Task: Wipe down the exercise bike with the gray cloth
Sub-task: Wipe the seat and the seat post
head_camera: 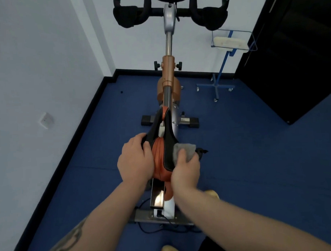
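An orange and silver exercise bike [168,72] stands in front of me, its black handlebars [207,15] at the top of the view. Its orange and black saddle [162,153] lies between my hands. My left hand [136,160] grips the saddle's left edge, fingers curled over the black side. My right hand [185,171] holds the gray cloth [186,149] bunched against the saddle's right side.
Blue floor [256,159] surrounds the bike. White walls [37,73] meet in a corner at the left. A blue wheeled stand [217,86] with a wire basket stands at the back right, next to a black cabinet [299,55]. A black cable lies by the rear base.
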Demonstrator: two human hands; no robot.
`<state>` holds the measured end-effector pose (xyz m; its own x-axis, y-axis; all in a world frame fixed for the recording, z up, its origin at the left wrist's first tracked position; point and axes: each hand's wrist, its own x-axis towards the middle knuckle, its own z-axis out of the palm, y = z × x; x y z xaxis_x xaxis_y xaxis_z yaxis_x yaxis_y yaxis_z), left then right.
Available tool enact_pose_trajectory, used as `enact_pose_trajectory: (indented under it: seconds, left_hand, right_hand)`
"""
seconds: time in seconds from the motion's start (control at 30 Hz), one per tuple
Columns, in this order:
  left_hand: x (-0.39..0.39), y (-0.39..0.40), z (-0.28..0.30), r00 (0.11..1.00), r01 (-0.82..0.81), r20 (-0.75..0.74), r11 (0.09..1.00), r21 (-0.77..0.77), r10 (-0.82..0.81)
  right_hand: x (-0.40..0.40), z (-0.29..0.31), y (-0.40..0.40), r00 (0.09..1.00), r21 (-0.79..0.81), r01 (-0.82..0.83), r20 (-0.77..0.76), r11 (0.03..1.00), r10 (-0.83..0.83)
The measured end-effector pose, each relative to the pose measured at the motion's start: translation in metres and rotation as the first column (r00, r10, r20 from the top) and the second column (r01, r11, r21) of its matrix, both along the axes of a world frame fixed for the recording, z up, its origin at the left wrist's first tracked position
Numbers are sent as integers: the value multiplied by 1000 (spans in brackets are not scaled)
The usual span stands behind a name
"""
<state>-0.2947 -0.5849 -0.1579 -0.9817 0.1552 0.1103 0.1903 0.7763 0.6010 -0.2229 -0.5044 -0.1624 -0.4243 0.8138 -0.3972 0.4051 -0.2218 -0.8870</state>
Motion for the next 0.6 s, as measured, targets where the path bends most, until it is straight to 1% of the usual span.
enact_pose_trajectory:
  seconds: [0.03,0.1,0.13,0.2,0.27,0.33,0.37,0.4,0.47,0.5,0.53,0.6]
  left_hand:
    - [0,0,0,1000,2,1,1000,0,-2]
    - [0,1,0,1000,-7,2,1000,5,7]
    - [0,1,0,1000,-11,-1,1000,8,11]
    - [0,1,-1,1000,-18,1,1000,12,18]
    - [0,-1,-1,1000,-14,-1,1000,18,14]
    - [1,-1,0,1000,-10,1,1000,29,10]
    - [1,0,1,1000,-10,3,999,33,9]
    - [2,0,1,1000,-10,5,999,37,10]
    - [3,0,0,999,-36,15,997,66,35]
    - [4,0,0,998,-66,26,993,100,64]
    - [5,-1,-1,995,-101,41,985,141,96]
    - [5,-1,-1,988,-147,72,971,186,135]
  right_hand:
    - [-8,2,17,999,-65,-1,34,998,4]
    - [-11,5,38,999,-201,-36,2,979,37]
    - [-7,3,35,998,-205,-59,-17,977,57]
    - [12,-7,6,993,-74,-100,-67,992,95]
    - [31,-9,-22,969,70,-187,-152,980,195]
    - [35,-9,-10,928,182,-280,-199,943,314]
    - [33,-7,5,893,219,-361,-199,906,404]
    - [34,-5,20,844,233,-445,-212,865,492]
    - [38,0,40,759,140,-570,-287,810,584]
    - [40,0,42,744,103,-603,-287,791,604]
    - [42,0,39,737,123,-621,-244,774,630]
    - [41,-3,32,737,255,-636,-82,729,671]
